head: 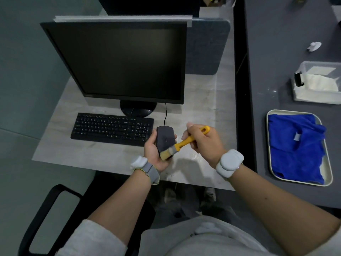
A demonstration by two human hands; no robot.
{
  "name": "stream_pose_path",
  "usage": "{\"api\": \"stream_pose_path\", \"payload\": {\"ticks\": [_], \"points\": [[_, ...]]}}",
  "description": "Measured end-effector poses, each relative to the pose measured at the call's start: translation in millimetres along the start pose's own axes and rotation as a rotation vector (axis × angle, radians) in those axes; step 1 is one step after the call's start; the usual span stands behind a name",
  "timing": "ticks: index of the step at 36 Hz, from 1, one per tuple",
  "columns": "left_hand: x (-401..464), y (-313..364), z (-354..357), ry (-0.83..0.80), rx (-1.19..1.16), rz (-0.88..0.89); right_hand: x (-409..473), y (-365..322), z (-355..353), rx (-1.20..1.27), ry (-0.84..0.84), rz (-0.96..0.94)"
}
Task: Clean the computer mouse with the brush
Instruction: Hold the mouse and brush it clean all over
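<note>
The dark grey wired computer mouse [164,138] is lifted off the desk, cradled in my left hand [154,154], which grips it from the left and below. Its black cable runs up toward the monitor. My right hand [202,143] is closed around the yellow handle of the brush [185,142]. The pale bristles lie against the near end of the mouse. Part of the handle is hidden inside my right fist.
A black keyboard [112,128] lies left of the mouse, and a dark monitor [118,61] stands behind it on the pale desk [203,100]. To the right, a tray [329,174] holds a blue cloth [297,145]; a clear plastic box [317,82] sits beyond it. A black chair [48,215] is at lower left.
</note>
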State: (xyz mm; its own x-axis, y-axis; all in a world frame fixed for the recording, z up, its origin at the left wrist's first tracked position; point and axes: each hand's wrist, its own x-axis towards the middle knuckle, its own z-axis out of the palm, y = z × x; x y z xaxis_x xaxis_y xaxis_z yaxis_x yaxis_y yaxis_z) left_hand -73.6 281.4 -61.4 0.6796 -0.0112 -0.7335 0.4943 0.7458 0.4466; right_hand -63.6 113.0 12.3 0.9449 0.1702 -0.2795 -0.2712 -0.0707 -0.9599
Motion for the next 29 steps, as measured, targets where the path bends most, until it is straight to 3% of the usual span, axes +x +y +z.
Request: {"api": "stream_pose_path", "payload": {"ticks": [3, 7, 9, 17, 22, 26, 29], "points": [[-4, -2, 3, -0.026, 0.006, -0.023, 4, 4, -1, -0.113, -0.012, -0.01], [-7, 0, 0, -0.084, 0.055, -0.074, 10, 3, -10, -0.208, 0.298, -0.04], [-8, 1, -4, -0.103, 0.069, -0.101, 11, 1, -15, -0.188, 0.369, -0.086], [-10, 2, -8, -0.114, 0.086, -0.184, 9, -6, -19, -0.066, 0.048, -0.038], [-12, 6, -11, -0.154, 0.06, -0.244, 11, -4, -19, -0.163, 0.327, -0.061], [-14, 7, -11, -0.142, 0.01, -0.251, 10, -10, -22, -0.048, 0.078, -0.025], [-15, 8, -13, -0.145, -0.026, -0.271, 11, -8, -22, -0.134, 0.213, -0.043]]}}
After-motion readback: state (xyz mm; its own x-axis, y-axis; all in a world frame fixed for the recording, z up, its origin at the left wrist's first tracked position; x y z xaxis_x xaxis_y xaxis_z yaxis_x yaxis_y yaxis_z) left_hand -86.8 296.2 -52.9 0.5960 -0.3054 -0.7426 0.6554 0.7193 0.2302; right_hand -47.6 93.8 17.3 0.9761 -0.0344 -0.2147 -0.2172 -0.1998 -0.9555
